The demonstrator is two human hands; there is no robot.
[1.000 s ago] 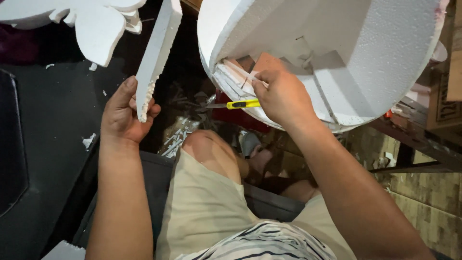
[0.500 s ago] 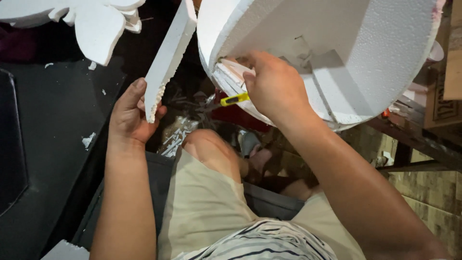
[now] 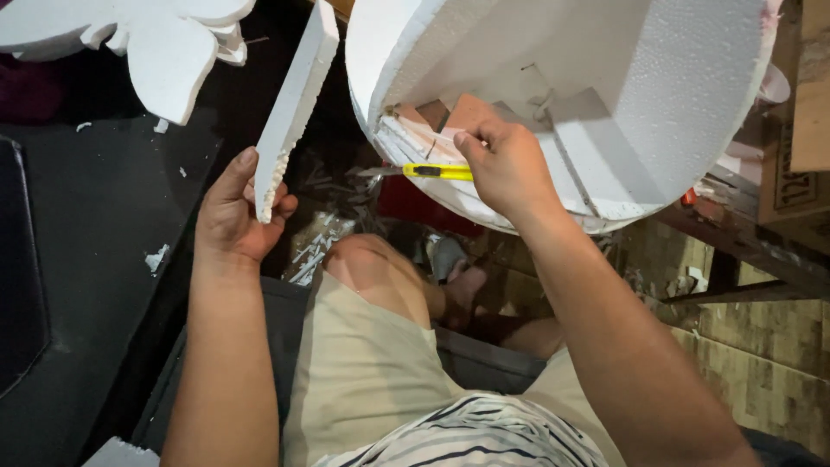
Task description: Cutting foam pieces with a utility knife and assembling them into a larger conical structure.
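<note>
L hand (image 3: 232, 212) fingers clamp foam strip (image 3: 294, 104), left of round foam disc (image 3: 640, 95). R hand (image 3: 508, 164) grips yellow cutter (image 3: 437, 171) w/ fingers curled, at disc's lower edge.

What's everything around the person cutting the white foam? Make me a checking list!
Surface: dark mat with white crumbs.
Job's things: foam strip; large round foam piece; yellow utility knife.
Clutter: foam scraps below; flower-shaped foam cutout.
Grippers: left hand grips the strip; right hand holds the knife against the round piece.
Cables: nothing seen.
Surroundings: cardboard box, tiled floor.
</note>
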